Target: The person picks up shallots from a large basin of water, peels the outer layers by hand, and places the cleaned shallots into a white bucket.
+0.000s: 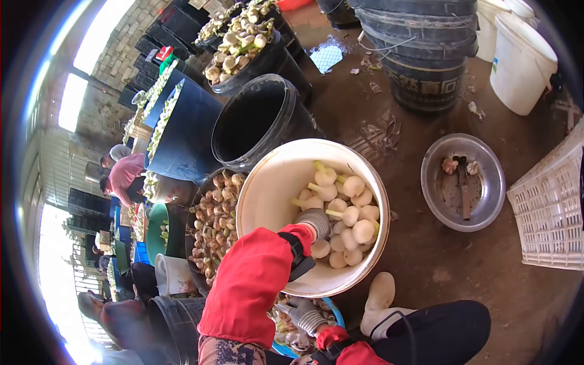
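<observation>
A large white bucket [250, 208] stands in front of me with many peeled white garlic bulbs [350, 215] in it, some with short green stems. My left hand [316, 220], in a grey striped glove, reaches into the bucket among the bulbs; its fingers are mostly hidden. My right hand [304, 314], gloved alike, is below the bucket over a blue-rimmed basin [334, 310] of papery garlic skins. Its fingers are stretched out and apart. Left of the bucket, a dark tub holds brownish unpeeled garlic bulbs [213, 213].
A metal bowl [429, 193] with a wooden-handled tool [465, 198] sits on the floor at right, beside a white plastic crate [550, 207]. Stacked black buckets [420, 67] and an open black bucket [220, 137] stand beyond. People work at far left, near a blue tub [185, 137].
</observation>
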`<action>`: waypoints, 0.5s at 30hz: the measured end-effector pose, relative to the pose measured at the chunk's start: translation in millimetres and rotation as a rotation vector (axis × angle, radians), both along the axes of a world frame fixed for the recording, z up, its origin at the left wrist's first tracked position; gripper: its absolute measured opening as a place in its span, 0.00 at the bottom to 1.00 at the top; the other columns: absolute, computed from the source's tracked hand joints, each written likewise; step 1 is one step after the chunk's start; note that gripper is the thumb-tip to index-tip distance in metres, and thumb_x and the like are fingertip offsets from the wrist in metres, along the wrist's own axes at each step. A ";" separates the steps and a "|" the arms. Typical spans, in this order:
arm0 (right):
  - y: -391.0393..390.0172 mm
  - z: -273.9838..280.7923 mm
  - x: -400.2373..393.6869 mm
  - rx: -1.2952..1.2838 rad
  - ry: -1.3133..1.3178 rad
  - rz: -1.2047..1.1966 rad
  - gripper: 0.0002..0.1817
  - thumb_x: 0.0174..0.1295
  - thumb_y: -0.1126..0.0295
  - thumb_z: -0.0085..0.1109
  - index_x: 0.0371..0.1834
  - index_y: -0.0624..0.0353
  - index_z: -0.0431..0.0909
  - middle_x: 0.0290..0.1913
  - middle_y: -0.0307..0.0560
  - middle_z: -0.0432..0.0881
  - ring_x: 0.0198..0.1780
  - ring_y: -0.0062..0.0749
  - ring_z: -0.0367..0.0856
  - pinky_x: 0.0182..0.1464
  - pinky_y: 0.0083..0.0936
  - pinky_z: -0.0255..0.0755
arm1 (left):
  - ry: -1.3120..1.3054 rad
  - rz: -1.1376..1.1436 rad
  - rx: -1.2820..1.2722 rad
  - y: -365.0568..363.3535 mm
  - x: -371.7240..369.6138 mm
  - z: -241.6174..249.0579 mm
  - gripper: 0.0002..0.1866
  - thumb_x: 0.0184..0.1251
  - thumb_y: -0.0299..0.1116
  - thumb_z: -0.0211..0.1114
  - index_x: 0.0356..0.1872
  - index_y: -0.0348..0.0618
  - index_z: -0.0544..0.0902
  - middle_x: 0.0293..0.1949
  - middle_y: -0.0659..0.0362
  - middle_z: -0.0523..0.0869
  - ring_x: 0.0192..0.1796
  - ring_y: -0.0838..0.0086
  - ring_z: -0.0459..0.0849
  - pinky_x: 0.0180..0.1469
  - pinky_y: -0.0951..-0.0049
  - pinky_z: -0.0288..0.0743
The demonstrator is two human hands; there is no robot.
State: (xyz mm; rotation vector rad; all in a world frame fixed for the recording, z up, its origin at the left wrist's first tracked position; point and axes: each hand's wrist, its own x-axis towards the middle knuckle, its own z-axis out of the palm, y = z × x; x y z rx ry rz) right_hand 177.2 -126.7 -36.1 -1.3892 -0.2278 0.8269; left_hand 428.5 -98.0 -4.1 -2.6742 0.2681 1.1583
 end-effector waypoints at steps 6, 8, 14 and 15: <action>-23.9 20.3 6.6 0.048 0.103 0.072 0.22 0.63 0.52 0.52 0.37 0.65 0.80 0.29 0.58 0.81 0.33 0.49 0.79 0.42 0.37 0.71 | -0.088 0.518 -0.533 2.5 -21.1 106.2 0.12 0.55 0.40 0.66 0.36 0.43 0.85 0.30 0.56 0.85 0.28 0.69 0.83 0.35 0.70 0.77; -9.3 -7.2 -7.5 0.057 -0.007 0.069 0.22 0.65 0.53 0.50 0.41 0.63 0.80 0.33 0.57 0.81 0.36 0.48 0.79 0.43 0.36 0.71 | -0.222 0.751 -0.803 12.0 -45.7 157.3 0.10 0.55 0.35 0.68 0.34 0.41 0.84 0.24 0.62 0.82 0.25 0.80 0.79 0.29 0.79 0.73; -18.3 -3.4 -13.5 0.084 -0.976 0.081 0.07 0.56 0.74 0.54 0.36 0.59 0.79 0.29 0.50 0.78 0.31 0.46 0.78 0.34 0.36 0.73 | -0.644 0.876 -1.193 73.7 -188.5 265.5 0.09 0.59 0.29 0.64 0.31 0.31 0.81 0.27 0.57 0.83 0.29 0.76 0.80 0.34 0.76 0.74; -21.0 -0.2 -12.3 0.087 -0.921 0.168 0.07 0.58 0.71 0.56 0.37 0.60 0.80 0.29 0.50 0.80 0.30 0.42 0.78 0.35 0.33 0.73 | -0.680 0.892 -1.311 84.2 -220.0 261.2 0.09 0.59 0.29 0.63 0.30 0.31 0.81 0.28 0.56 0.83 0.30 0.74 0.81 0.36 0.74 0.75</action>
